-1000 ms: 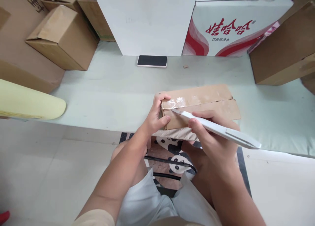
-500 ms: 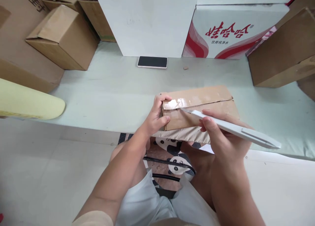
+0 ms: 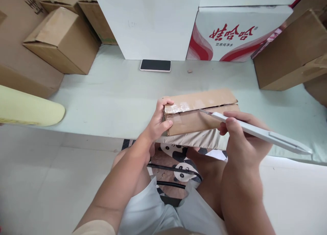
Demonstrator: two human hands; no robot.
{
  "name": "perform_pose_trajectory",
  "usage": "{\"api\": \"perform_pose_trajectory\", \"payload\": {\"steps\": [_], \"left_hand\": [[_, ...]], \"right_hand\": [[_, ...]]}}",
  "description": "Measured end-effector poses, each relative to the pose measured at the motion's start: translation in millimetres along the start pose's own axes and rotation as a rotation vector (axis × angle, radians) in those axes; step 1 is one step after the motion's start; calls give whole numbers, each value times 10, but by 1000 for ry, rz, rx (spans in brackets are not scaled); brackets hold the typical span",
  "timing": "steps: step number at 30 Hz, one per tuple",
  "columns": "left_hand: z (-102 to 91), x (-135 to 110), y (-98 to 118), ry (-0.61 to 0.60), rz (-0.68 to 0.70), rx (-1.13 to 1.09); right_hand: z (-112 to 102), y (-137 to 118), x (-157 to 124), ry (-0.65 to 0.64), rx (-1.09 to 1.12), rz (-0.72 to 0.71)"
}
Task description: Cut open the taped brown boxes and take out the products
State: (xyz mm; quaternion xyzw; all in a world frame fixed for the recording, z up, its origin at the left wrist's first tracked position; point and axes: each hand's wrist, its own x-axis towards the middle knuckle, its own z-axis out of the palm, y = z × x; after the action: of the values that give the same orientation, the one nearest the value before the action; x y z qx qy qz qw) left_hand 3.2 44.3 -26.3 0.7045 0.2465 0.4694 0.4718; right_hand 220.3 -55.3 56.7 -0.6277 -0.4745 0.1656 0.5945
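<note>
A flat brown cardboard box (image 3: 204, 102) lies at the near edge of the pale green table (image 3: 114, 95), its top seam covered with clear tape. My left hand (image 3: 157, 122) is closed round the box's left end, thumb on the front face and fingers over the top. My right hand (image 3: 242, 139) grips a long white utility knife (image 3: 258, 132). The blade tip rests in the seam about midway along the box top.
A phone (image 3: 155, 65) lies face up at the table's back. White cartons (image 3: 153, 23), one with red lettering (image 3: 235, 33), stand behind it. Brown boxes sit at left (image 3: 61, 40) and right (image 3: 288, 50). A yellow padded edge (image 3: 28, 108) juts in from the left.
The knife has slid rightward along the taped seam, from the left end to about the middle. My left hand has stayed on the box's left end.
</note>
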Motion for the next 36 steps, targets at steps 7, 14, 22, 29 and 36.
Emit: {"api": "perform_pose_trajectory", "payload": {"steps": [7,14,22,29,36], "left_hand": [[-5,-13,1,-6,-4,-32],[-9,-25,6,-4,-7,-9],[-29,-54,60,18,-38,29],[-66,-56,40,53,-46,56],[-90,-112,94,17,-14,76]], "right_hand": [[-38,18,15,65,24,29],[-42,35,93,229,35,87],[-66,73,171,401,35,36],[-71,130,232,475,50,-8],[-155,324,318,531,82,89]]}}
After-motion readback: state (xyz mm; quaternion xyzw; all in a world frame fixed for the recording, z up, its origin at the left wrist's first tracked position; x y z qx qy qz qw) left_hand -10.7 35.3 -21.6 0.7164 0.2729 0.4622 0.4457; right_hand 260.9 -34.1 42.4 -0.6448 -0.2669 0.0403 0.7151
